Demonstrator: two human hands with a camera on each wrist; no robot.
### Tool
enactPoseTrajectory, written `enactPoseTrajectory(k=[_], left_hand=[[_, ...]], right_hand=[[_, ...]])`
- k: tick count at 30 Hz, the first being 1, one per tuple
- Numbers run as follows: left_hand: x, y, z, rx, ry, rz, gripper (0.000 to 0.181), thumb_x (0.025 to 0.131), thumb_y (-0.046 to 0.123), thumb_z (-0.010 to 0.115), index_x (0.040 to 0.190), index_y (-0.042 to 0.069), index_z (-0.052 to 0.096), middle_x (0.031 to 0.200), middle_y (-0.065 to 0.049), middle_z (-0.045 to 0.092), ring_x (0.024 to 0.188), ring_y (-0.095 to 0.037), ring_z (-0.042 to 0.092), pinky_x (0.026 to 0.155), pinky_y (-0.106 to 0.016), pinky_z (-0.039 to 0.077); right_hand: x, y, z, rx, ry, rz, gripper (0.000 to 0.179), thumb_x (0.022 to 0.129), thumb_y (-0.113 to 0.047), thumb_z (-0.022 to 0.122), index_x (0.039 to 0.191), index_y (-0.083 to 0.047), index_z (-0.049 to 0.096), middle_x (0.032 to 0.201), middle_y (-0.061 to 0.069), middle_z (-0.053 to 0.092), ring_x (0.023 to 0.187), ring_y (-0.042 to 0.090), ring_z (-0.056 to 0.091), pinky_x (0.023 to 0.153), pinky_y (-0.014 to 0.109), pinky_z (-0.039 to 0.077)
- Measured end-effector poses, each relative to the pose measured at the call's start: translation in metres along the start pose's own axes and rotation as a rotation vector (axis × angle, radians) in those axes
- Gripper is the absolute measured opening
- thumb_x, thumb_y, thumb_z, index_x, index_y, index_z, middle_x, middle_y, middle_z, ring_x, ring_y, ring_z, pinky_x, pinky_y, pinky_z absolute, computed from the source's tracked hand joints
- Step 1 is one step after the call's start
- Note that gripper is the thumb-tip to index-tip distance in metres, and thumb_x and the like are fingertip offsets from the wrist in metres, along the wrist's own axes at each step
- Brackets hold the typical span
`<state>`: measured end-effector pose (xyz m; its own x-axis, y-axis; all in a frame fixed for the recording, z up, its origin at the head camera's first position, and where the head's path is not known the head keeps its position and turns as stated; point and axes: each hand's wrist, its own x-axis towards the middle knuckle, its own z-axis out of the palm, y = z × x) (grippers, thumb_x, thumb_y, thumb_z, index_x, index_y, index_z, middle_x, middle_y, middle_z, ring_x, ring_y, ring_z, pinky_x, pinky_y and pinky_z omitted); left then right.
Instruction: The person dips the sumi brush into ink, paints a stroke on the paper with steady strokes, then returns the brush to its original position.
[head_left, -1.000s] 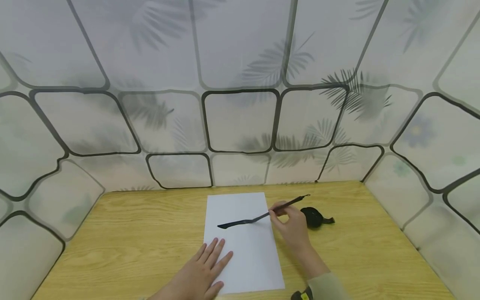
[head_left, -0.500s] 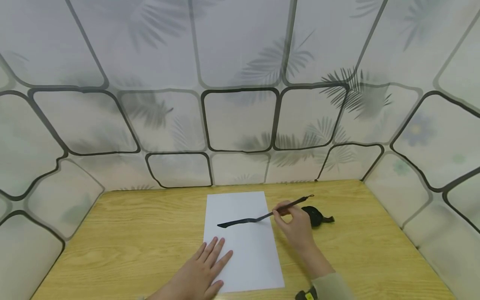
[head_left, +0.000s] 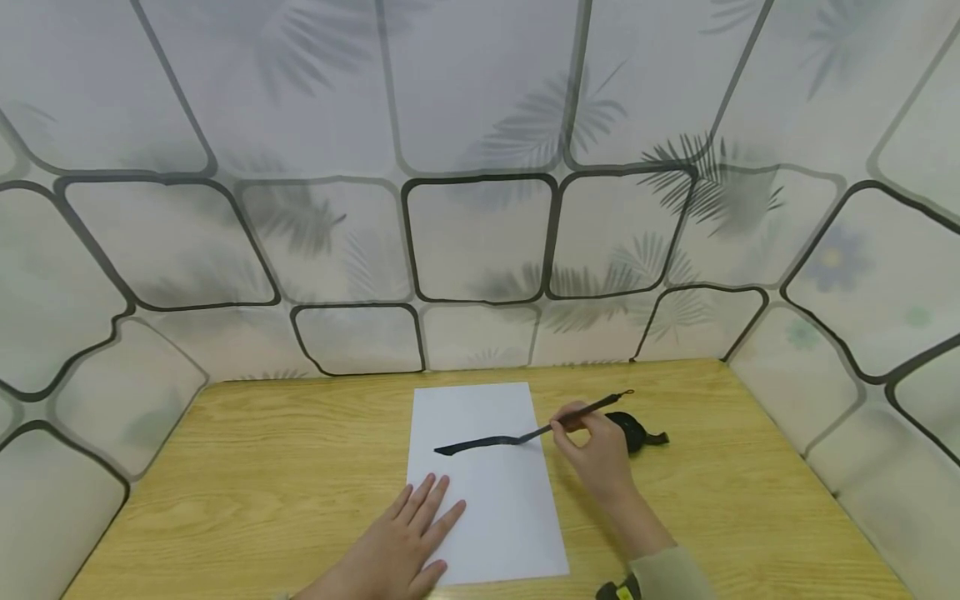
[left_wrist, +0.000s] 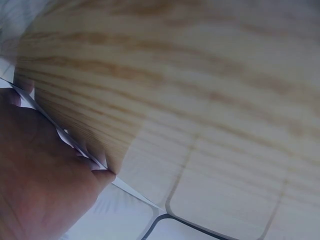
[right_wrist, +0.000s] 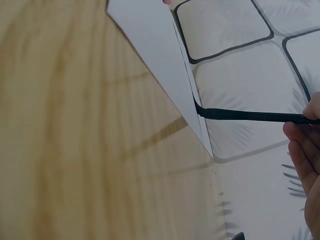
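A dark writing brush (head_left: 573, 413) is pinched between the thumb and fingers of my right hand (head_left: 597, 454), its handle slanting up to the right. Its bent tip touches a white sheet of paper (head_left: 495, 508), at the right end of a black ink stroke (head_left: 476, 443). In the right wrist view the brush (right_wrist: 250, 115) runs level from the fingertips to the paper (right_wrist: 160, 60). My left hand (head_left: 397, 542) lies flat with spread fingers on the paper's lower left part. The left wrist view shows that hand (left_wrist: 50, 170) at the sheet's edge.
Behind my right hand sits a round black dish (head_left: 630, 432) with a short handle, partly hidden. The wooden table (head_left: 285, 467) meets a patterned cloth wall (head_left: 480, 242) at the back and sides. A black device (head_left: 618, 590) shows at the right wrist.
My right hand has slid to the right with the brush, and the black stroke has grown longer that way. The left hand stays in place on the paper.
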<state>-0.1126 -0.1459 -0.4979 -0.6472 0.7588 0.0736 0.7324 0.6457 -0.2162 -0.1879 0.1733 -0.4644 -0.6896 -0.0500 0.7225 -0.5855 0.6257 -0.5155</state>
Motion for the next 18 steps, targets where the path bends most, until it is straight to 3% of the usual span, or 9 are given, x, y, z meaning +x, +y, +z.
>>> enactPoseTrajectory(k=[6,12,17,18], left_hand=[[0.000,0.000,0.000,-0.035,-0.043,-0.005,0.065,0.112,0.056,0.036,0.163,0.016,0.039,0.168,-0.020,0.041,0.153,-0.036,0.045,0.116,-0.052,0.047],[-0.001,-0.001,0.013,-0.010,0.016,0.003,0.065,0.113,0.058,0.030,0.163,0.019,0.039,0.167,-0.018,0.043,0.153,-0.034,0.045,0.119,-0.047,0.046],[-0.001,-0.001,0.018,-0.009,0.032,0.008,0.065,0.113,0.057,0.027,0.165,0.019,0.036,0.167,-0.019,0.042,0.153,-0.036,0.045,0.116,-0.048,0.048],[-0.001,-0.001,0.019,-0.024,0.030,0.005,0.065,0.113,0.057,0.027,0.165,0.019,0.035,0.168,-0.019,0.042,0.153,-0.036,0.044,0.124,-0.047,0.040]], right_hand=[[-0.001,0.003,-0.001,-0.011,0.005,-0.007,0.021,0.082,0.012,0.080,0.089,-0.007,0.074,0.086,0.004,0.076,0.073,0.016,0.073,0.069,0.021,0.060],[-0.003,0.007,-0.001,-0.010,-0.005,0.002,0.019,0.082,0.010,0.080,0.090,-0.005,0.073,0.086,0.005,0.076,0.074,0.016,0.073,0.071,0.015,0.057],[-0.004,0.008,-0.001,0.001,-0.002,0.003,0.018,0.083,0.010,0.079,0.090,-0.006,0.073,0.086,0.005,0.076,0.073,0.016,0.073,0.070,0.019,0.059],[-0.004,0.008,-0.001,0.008,-0.001,0.003,0.018,0.083,0.010,0.079,0.090,-0.006,0.073,0.085,0.005,0.076,0.073,0.016,0.073,0.070,0.020,0.059]])
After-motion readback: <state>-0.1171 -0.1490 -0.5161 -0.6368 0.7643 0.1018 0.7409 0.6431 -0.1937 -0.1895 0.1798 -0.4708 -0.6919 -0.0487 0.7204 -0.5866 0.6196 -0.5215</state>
